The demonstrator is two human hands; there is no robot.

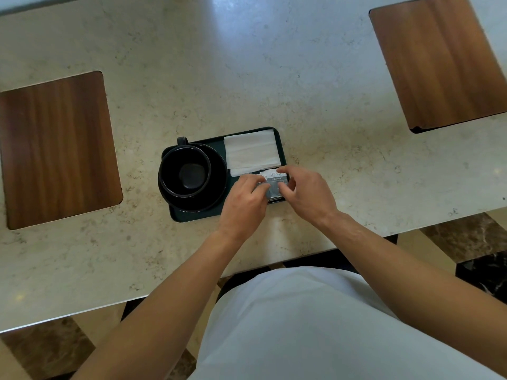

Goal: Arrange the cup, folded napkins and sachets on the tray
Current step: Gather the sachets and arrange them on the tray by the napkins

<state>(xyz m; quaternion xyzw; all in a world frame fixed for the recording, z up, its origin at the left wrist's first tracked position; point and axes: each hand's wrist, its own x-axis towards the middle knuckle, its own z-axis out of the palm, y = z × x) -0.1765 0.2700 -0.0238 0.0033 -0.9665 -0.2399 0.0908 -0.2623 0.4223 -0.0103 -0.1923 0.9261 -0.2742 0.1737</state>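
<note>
A dark rectangular tray (192, 216) lies on the marble counter. On its left half a black cup (185, 171) stands on a black saucer (216, 187), handle pointing away from me. White folded napkins (251, 153) lie flat on the tray's far right part. Grey and white sachets (274, 183) sit at the tray's near right corner. My left hand (242, 204) pinches the sachets from the left, and my right hand (307, 192) grips them from the right. My fingers cover most of the sachets.
Two wooden inlay panels are set into the counter: one at the left (57, 149), one at the far right (441, 61). The counter's near edge (301, 253) runs just below my wrists. Dark marble floor shows beyond it.
</note>
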